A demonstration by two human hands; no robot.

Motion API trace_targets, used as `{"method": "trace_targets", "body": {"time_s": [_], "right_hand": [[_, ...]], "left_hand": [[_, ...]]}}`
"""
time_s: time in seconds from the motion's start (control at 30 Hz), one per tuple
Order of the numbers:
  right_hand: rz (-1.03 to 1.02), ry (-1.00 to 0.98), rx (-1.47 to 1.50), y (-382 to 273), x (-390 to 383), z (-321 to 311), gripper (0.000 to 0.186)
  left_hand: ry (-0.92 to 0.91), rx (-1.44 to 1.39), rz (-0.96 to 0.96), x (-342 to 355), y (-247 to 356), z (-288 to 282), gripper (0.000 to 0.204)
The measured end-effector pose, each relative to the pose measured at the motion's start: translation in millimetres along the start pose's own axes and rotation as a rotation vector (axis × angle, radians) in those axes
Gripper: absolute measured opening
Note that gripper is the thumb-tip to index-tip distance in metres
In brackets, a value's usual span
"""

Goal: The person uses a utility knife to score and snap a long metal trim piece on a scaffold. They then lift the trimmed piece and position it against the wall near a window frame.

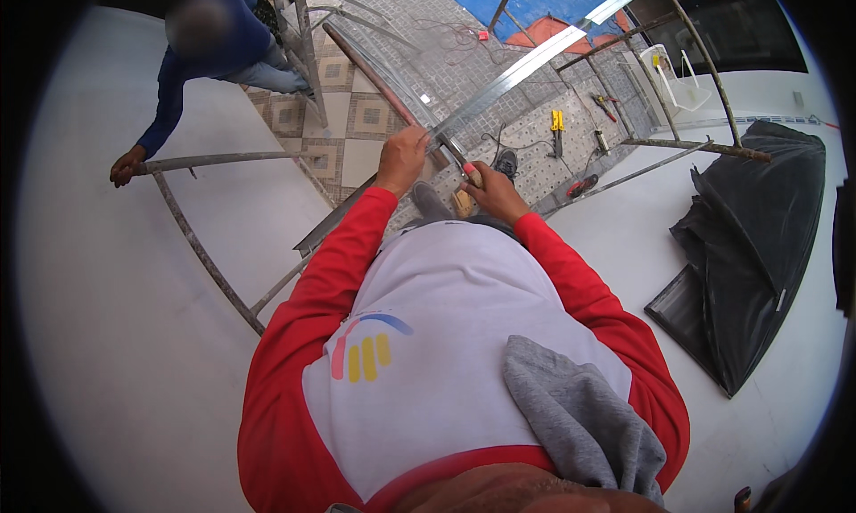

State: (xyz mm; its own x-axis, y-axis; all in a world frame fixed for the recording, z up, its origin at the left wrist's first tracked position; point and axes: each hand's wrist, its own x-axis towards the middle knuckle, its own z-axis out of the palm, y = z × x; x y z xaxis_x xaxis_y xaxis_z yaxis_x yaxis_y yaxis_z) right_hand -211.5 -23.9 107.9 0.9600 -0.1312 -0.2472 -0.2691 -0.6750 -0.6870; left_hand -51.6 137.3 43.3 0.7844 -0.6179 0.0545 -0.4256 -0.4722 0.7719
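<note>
A long silver metal profile (522, 72) slants from in front of me toward the far right. At its near end, the fingers of my left hand (403, 160) are closed around the metal. My right hand (496, 192) grips a hand tool (455, 151) with a red-marked handle and a metal front part. This front part reaches the profile's near end, close to my left hand; its exact kind is hard to make out. Below my hands, my shoes (432, 201) show on a speckled plank platform (535, 131).
On the platform lie a yellow-handled tool (557, 131), red-handled pliers (604, 108) and a red-and-black item (582, 186). Scaffold pipes (209, 246) frame both sides. A co-worker (218, 32) stands at the far left, one hand on a pipe. Black sheeting (749, 246) hangs at right.
</note>
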Motion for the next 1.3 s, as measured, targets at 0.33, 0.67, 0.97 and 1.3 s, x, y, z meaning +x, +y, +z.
{"method": "trace_targets", "body": {"time_s": [0.33,0.67,0.97,1.3], "right_hand": [[-0.136,0.015,0.055,24.6,4.2,10.2,0.044],[-0.027,0.036,0.101,35.2,5.2,22.1,0.036],[0.016,0.119,0.116,20.7,8.3,24.5,0.030],[-0.027,0.083,0.100,15.8,17.0,12.9,0.041]], "left_hand": [[0.006,0.062,-0.004,0.2,7.6,-0.6,0.016],[-0.015,0.127,-0.078,2.2,15.8,2.6,0.024],[-0.037,0.087,-0.186,11.6,17.3,-1.6,0.032],[-0.063,0.050,-0.214,12.7,3.5,0.1,0.027]]}}
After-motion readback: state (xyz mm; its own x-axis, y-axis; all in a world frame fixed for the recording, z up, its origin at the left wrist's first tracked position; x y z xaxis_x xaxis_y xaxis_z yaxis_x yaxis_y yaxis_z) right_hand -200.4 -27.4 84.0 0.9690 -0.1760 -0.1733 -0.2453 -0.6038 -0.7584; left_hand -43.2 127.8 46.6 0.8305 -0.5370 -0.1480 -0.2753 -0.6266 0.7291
